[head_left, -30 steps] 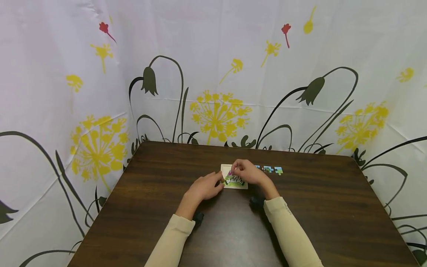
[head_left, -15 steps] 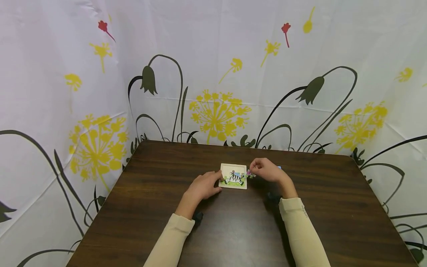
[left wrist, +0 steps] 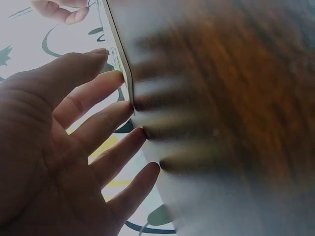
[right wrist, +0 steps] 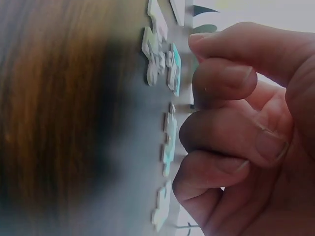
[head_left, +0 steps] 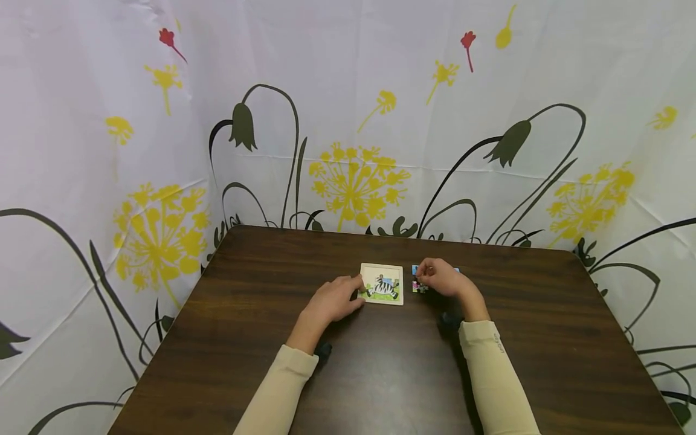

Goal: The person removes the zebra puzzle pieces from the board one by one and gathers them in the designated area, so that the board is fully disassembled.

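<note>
A small pale-framed puzzle tray (head_left: 380,266) with a zebra picture lies on the table. My left hand (head_left: 336,300) rests at its left edge with the fingers fairly straight; in the left wrist view the fingertips touch the tabletop and the tray's rim (left wrist: 124,64). To the tray's right is my right hand (head_left: 441,279), low over loose jigsaw pieces. Its fingers (right wrist: 224,132) are curled in the right wrist view, and nothing shows between them. Under the fingertips lies a pink-and-green piece (head_left: 418,288), beside a blue piece (head_left: 415,269). The hand partly hides the other pieces.
More jigsaw pieces (right wrist: 169,142) lie in a row beside the right hand. The dark wood table (head_left: 353,374) reaches back to a white curtain (head_left: 337,72) printed with flowers. A dark wrist device (head_left: 323,351) sits under each forearm.
My right hand has moved from over the tray to the loose pieces on its right. The pink-and-green piece went from the tray onto the table. My left hand stays at the tray.
</note>
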Motion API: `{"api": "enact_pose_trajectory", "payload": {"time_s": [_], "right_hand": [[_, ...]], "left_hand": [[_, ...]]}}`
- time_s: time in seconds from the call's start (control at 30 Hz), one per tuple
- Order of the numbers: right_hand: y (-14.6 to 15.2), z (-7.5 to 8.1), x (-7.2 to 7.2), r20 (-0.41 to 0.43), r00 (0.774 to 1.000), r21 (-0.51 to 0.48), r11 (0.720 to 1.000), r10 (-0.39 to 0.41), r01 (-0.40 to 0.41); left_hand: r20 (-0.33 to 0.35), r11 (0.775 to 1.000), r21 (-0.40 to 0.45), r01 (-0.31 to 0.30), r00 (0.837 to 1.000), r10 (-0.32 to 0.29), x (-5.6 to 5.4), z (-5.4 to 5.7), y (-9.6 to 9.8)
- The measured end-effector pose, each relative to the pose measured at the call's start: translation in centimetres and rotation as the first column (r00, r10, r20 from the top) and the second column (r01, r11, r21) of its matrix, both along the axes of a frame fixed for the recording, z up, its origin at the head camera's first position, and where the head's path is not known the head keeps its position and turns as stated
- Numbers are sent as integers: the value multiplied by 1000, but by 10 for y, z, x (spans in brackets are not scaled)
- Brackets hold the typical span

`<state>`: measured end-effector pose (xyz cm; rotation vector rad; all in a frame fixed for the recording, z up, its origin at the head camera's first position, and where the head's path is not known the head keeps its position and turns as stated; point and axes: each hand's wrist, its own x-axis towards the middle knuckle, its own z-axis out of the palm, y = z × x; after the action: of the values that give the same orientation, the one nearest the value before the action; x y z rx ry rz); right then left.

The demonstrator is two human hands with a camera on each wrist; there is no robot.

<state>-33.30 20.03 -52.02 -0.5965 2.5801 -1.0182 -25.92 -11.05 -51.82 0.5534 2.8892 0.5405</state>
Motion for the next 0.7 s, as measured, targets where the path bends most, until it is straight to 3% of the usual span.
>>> {"api": "enact_pose_trajectory", "payload": {"time_s": [0.23,0.37,0.7], "right_hand": [[10,5,6,69,997,75,997,-23,18],[11,3,6,132,991,60,998,-15,7],[8,2,5,127,992,45,999,-28,23]], "left_hand": [[-2,1000,13,0,1000,0,0,0,0],[0,1000,9,-1,1000,1,0,1,-1],[27,1000,14,-7,1000,7,0,2,0]]}}
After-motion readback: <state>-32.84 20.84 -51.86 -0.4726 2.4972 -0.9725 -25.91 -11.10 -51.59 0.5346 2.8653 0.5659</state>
